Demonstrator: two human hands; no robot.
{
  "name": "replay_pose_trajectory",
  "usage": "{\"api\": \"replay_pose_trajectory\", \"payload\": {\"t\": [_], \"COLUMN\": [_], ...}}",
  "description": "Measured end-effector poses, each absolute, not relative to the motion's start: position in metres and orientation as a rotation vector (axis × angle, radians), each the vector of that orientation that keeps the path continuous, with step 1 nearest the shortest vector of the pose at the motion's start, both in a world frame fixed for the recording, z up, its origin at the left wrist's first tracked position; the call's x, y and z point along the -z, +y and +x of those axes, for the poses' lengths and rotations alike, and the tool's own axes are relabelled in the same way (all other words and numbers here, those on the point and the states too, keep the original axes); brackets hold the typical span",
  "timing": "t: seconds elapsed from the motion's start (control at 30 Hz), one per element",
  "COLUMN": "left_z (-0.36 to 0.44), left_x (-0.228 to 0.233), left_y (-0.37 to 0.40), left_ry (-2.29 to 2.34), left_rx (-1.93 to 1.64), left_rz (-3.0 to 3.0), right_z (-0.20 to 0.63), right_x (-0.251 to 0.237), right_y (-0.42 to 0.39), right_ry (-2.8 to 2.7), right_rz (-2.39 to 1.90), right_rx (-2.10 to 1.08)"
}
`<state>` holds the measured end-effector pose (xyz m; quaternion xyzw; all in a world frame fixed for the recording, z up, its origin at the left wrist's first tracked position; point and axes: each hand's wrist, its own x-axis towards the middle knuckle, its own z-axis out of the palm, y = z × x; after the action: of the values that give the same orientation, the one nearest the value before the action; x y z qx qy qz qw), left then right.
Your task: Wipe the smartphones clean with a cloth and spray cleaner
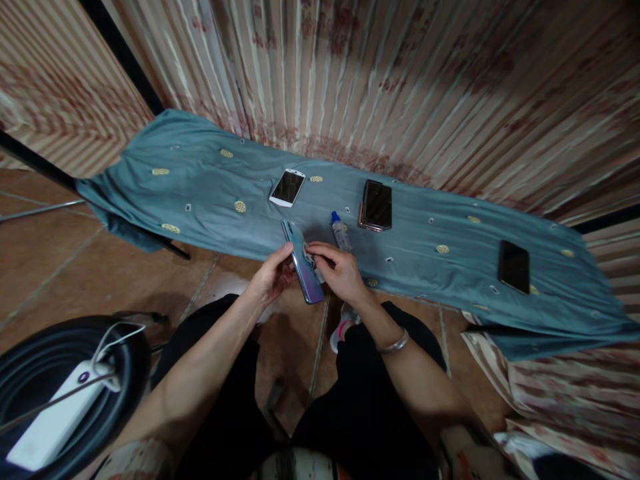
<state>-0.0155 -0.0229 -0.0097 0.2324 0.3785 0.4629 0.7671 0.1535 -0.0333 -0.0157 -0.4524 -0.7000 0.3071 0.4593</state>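
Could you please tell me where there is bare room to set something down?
Bare cloth lies left of the white phone, and between the stacked phones and the far-right phone. It is crowded around the blue-capped bottle, the held phone, the left hand and the right hand.

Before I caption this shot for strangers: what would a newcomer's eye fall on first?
Probably the blue-purple phone at the centre, held in the left fingers while the right fingers hold something pale at its surface. Next, the white phone beyond it on the blue-green cloth, and the blue-capped bottle to their right. The thick black coil at lower left stands out too.
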Motion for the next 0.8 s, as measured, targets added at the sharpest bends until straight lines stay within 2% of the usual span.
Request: {"api": "replay_pose_trajectory", "payload": {"t": [0.8], "left_z": [-0.0108], "left_x": [0.0127], "left_y": [-0.0270], "left_ry": [0.805], "left_rx": [-0.936], "left_rz": [0.506], "right_z": [0.1554], "right_x": [0.0177], "right_y": [-0.0305], "right_ry": [-1.710], "right_rz": [-1.137], "right_rx": [-0.751]}}
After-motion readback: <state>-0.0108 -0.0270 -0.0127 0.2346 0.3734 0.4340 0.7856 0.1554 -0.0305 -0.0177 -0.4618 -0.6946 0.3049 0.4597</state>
